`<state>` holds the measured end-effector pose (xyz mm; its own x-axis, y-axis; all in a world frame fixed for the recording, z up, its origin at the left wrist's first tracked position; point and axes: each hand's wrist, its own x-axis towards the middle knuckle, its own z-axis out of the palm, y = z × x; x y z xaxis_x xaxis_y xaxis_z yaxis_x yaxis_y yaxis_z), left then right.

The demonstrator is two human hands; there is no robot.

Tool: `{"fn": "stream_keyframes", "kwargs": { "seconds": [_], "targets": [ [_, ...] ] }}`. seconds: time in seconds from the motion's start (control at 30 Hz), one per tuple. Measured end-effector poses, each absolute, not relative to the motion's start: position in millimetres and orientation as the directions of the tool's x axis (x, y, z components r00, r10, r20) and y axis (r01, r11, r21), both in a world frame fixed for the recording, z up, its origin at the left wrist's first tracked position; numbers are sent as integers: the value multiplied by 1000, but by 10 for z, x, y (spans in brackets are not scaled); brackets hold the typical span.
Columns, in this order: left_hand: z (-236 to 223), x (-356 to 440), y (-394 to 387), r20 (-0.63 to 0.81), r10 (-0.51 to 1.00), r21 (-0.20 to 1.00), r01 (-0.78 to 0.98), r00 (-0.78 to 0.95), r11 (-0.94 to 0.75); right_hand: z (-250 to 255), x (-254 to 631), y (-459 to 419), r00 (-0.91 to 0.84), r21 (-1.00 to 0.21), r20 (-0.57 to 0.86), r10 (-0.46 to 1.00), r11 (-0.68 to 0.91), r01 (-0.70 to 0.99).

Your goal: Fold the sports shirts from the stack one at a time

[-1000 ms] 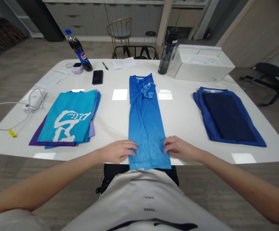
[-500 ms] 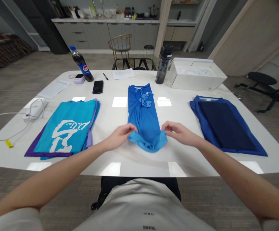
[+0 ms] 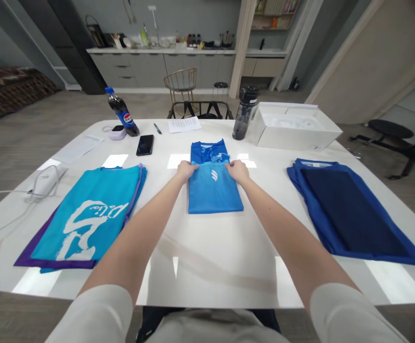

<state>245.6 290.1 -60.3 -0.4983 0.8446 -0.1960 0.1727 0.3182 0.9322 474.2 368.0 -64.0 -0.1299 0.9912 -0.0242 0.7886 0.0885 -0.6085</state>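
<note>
Since the earlier frame you have carried the near end of the bright-blue fabric garment (image 3: 215, 195) forward over itself, and your left hand (image 3: 186, 170) and right hand (image 3: 238, 171) pinch that edge's corners, midway across the glossy white table (image 3: 217, 247). A turquoise cloth stack with white lettering (image 3: 103, 195) lies left, a navy folded cloth (image 3: 350, 209) right; beyond stand grey flat-fronted cabinets (image 3: 114, 71) and a gold wire-backed chair (image 3: 180, 85).

Both hands (image 3: 185, 171) pinch the folded blue garment (image 3: 215, 193) — one at each side — on a white table (image 3: 214, 262).
</note>
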Motion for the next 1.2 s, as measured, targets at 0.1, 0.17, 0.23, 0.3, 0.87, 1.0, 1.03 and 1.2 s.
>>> {"fn": "stream_keyframes", "kwargs": {
  "seconds": [0.1,0.17,0.23,0.3,0.87,1.0,1.03,1.2],
  "targets": [
    [-612,2426,3045,-66,857,895,349,-511,277,-657,4752,3768,-132,-605,25,991,120,787],
    [-557,2407,3145,80,891,881,449,-446,145,-604,4773,3855,-180,-659,128,975,219,720],
    [-470,2384,3268,202,903,886,463,-378,-4,-507,4781,3978,-193,-708,249,949,314,632],
    [-384,2348,3437,268,894,896,434,-358,-95,-398,4759,4140,-163,-748,326,931,360,558],
    [-793,2459,3924,208,978,429,899,-3,-89,-793,4062,4440,-535,-332,215,817,577,747],
    [-859,2546,3685,69,997,280,959,19,-38,-863,4150,4184,-508,-234,49,860,504,831],
    [-854,2539,3639,63,998,264,964,6,-22,-861,4204,4164,-491,-220,29,871,485,847],
    [-730,2680,3428,82,996,279,960,-36,12,-732,4356,3976,-431,-202,9,903,423,883]
  ]
}}
